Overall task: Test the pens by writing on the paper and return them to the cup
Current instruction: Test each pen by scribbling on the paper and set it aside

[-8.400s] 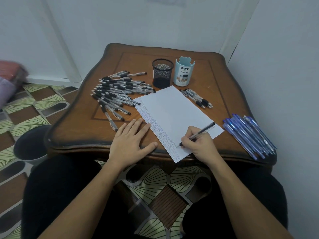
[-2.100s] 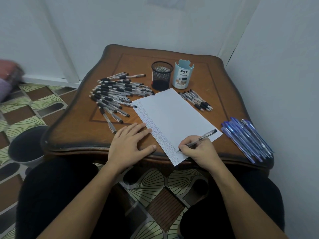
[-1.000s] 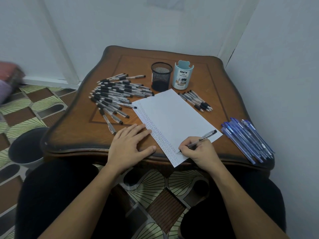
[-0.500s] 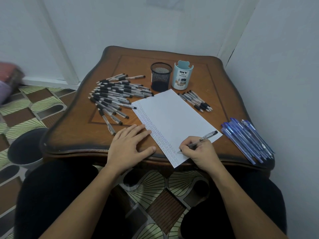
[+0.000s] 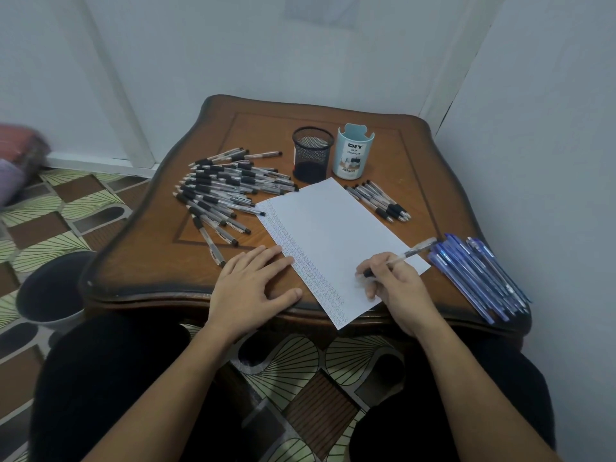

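A white sheet of paper [image 5: 333, 235] lies slanted on the wooden table [image 5: 160, 261], with a strip of small marks along its left edge. My right hand [image 5: 398, 288] grips a clear pen [image 5: 416, 251] with its tip down on the paper's near part. My left hand [image 5: 248, 286] lies flat on the table, fingertips touching the paper's left edge. A black mesh cup [image 5: 312, 154] and a pale blue cup [image 5: 353, 151] stand behind the paper. A big heap of black-grip pens [image 5: 226, 191] lies at the left.
A few black-grip pens [image 5: 378, 200] lie right of the paper, and several blue pens [image 5: 480, 275] lie by the table's right edge against the wall. A dark bin [image 5: 50, 288] stands on the patterned floor at the left. My knees are under the table's front edge.
My right hand has kept the pen on the paper and shifted its tip slightly along the near part. My left hand has stayed flat in place.
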Motion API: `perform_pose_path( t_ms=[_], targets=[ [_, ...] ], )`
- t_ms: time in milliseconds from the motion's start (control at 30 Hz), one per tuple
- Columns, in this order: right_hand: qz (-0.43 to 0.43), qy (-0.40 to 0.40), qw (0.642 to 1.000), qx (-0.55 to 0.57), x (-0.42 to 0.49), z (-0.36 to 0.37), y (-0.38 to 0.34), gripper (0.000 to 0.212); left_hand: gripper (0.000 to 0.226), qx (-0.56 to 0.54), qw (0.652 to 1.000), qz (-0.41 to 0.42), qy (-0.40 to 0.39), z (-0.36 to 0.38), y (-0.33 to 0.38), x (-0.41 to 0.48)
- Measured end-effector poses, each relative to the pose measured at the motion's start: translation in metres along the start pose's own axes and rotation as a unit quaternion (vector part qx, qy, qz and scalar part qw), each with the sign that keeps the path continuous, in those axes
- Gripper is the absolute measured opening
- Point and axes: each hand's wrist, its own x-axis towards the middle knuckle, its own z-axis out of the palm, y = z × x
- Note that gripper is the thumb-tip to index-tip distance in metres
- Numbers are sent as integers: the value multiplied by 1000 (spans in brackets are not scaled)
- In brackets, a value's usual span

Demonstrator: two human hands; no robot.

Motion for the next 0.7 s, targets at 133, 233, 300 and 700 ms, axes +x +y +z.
perform_pose_path(
  t_ms=[133,233,300,700],
  targets=[
    [2,-41,999,37,0,0,-6,39,75,0,1000,0,0,0,-1,0],
    [7,-52,998,46,3,-1,-7,73,76,-4,1000,1,0,0,0,0],
    [22,-51,997,55,5,0,-9,72,76,-4,1000,2,-2,-1,0,0],
    [35,-27,999,28,19,-5,-25,56,76,3,1000,-1,-1,-1,0,0]
  ],
)
